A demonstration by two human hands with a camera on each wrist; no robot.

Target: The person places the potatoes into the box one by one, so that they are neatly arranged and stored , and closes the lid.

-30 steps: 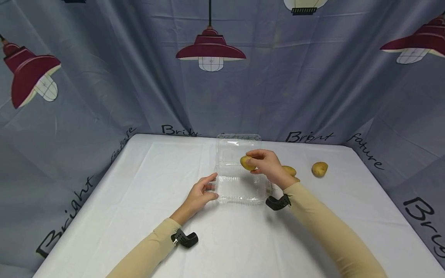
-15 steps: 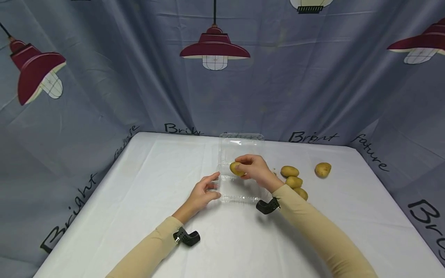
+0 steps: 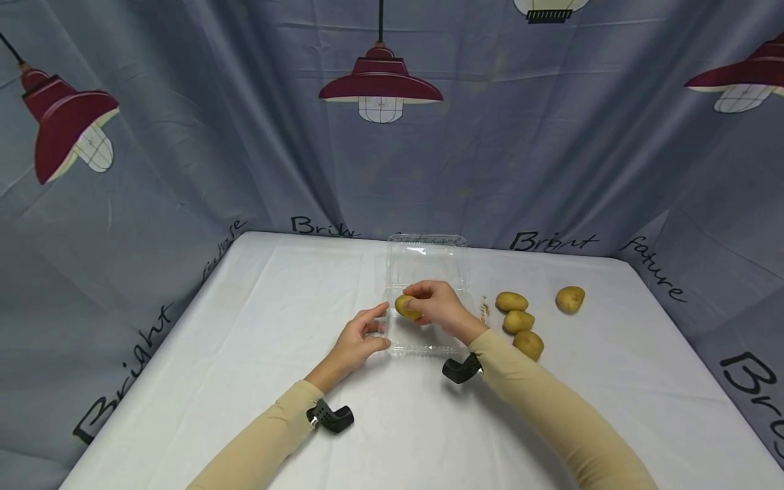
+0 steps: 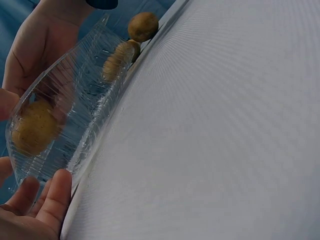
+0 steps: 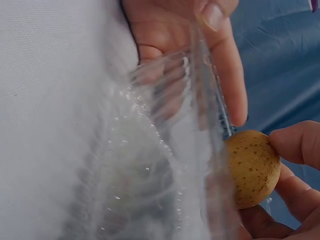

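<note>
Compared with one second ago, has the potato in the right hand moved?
Yes. In the head view, the held potato moved left and down, judged against the middle red lamp.

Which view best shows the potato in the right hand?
The right wrist view: the potato looks largest, its speckles plain, gripped by the right hand. The head view shows it small, partly covered by that hand; left wrist, through the clear container.

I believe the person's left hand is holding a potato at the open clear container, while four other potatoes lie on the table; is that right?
Not quite: the right hand is the one holding the potato at the open clear container, as the head view shows. Four other potatoes do lie on the table.
</note>
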